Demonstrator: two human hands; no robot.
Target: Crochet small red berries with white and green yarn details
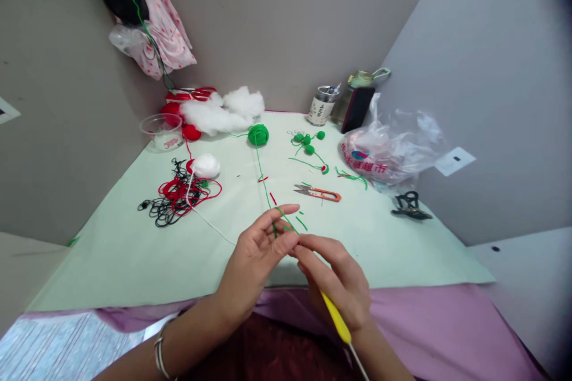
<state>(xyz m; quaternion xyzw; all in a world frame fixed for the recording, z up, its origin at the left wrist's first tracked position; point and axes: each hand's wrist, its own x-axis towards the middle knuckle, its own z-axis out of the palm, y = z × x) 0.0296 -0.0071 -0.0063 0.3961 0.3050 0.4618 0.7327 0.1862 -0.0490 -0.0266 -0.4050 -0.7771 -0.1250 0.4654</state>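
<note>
Green yarn (pixel 264 183) runs from a green ball (pixel 258 135) on the table down to my left hand (pixel 263 247), where it passes over the raised index finger. The left thumb pinches against the other fingers with the yarn between them. My right hand (pixel 335 274) grips a crochet hook with a yellow handle (pixel 336 317); its metal end points down toward my lap. Both hands' fingertips meet just above the table's front edge. Whatever small piece lies between the fingertips is mostly hidden.
Orange snips (pixel 319 193) lie beyond my hands, near yarn scraps and small green balls (pixel 309 149). Tangled black and red yarn (pixel 174 193) and a white ball (pixel 206 165) are left. A plastic bag (pixel 388 149), black clip (pixel 410 206) and phone (pixel 358 109) stand right.
</note>
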